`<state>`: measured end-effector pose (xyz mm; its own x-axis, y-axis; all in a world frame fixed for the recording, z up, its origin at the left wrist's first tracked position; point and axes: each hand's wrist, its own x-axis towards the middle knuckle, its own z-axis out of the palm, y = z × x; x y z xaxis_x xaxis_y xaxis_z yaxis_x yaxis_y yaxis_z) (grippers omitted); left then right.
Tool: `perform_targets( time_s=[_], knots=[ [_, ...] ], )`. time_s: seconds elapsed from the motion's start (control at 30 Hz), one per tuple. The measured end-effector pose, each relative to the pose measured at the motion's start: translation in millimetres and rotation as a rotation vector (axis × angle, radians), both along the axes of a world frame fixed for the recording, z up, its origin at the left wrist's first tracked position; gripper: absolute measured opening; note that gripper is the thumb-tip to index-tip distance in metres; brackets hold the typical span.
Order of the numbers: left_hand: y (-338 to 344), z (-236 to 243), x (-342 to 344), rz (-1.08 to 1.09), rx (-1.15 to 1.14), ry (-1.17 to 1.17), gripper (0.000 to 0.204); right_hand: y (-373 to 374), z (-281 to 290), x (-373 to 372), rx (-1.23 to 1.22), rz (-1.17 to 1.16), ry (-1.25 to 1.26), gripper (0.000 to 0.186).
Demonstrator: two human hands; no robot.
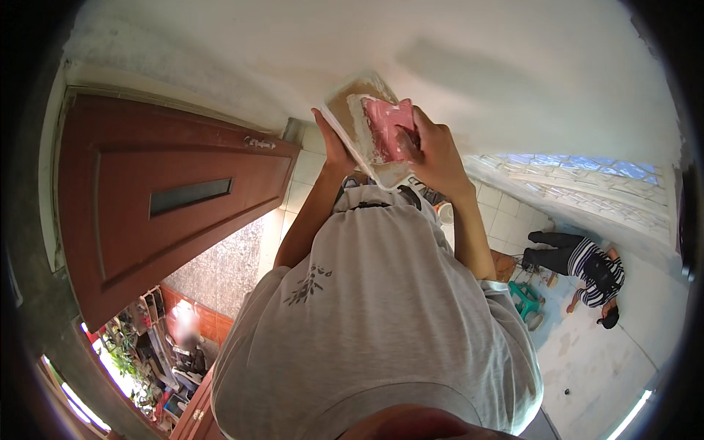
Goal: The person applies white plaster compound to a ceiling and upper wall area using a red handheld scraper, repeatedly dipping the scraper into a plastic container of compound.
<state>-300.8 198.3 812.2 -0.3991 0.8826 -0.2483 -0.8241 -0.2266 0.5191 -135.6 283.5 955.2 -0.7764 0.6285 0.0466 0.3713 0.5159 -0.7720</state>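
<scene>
My left hand (335, 150) grips the near left edge of a shallow rectangular board or tray (342, 105), tan inside with white-smeared edges. My right hand (441, 158) is closed on a pink flat scraper (389, 125), its thumb lying across the face. White putty streaks the scraper, which rests over or against the board; whether its blade presses on the surface I cannot tell. Both hands are raised in front of my chest, close to a pale wall (293, 44). The fingers of my left hand behind the board are hidden.
A brown panelled door (117, 191) stands at the left. At the right, a person in a striped top (587, 268) is near a green plastic stool (523, 297). White latticework (579, 180) lines the right wall. Plants (125, 345) and another, blurred person (187, 341) appear at lower left.
</scene>
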Motion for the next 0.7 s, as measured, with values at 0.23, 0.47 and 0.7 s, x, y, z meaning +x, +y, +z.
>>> perform_targets(
  time_s=[0.23, 0.47, 0.7],
  knots=[
    [5.6, -1.0, 5.4, -0.161, -0.053, -0.053, 0.101, 2.1, -23.2, 17.0, -0.539, -0.307, 0.583, 0.031],
    [12.1, 0.4, 4.4, -0.341, 0.060, -0.043, 0.098, -0.9, -25.2, 35.4, -0.853, -0.483, 0.707, 0.031],
    [20.2, -9.5, 7.0, -0.457, 0.014, -0.184, 0.091, -12.1, -14.1, 51.8, -0.930, -0.487, 0.941, 0.041]
  ],
)
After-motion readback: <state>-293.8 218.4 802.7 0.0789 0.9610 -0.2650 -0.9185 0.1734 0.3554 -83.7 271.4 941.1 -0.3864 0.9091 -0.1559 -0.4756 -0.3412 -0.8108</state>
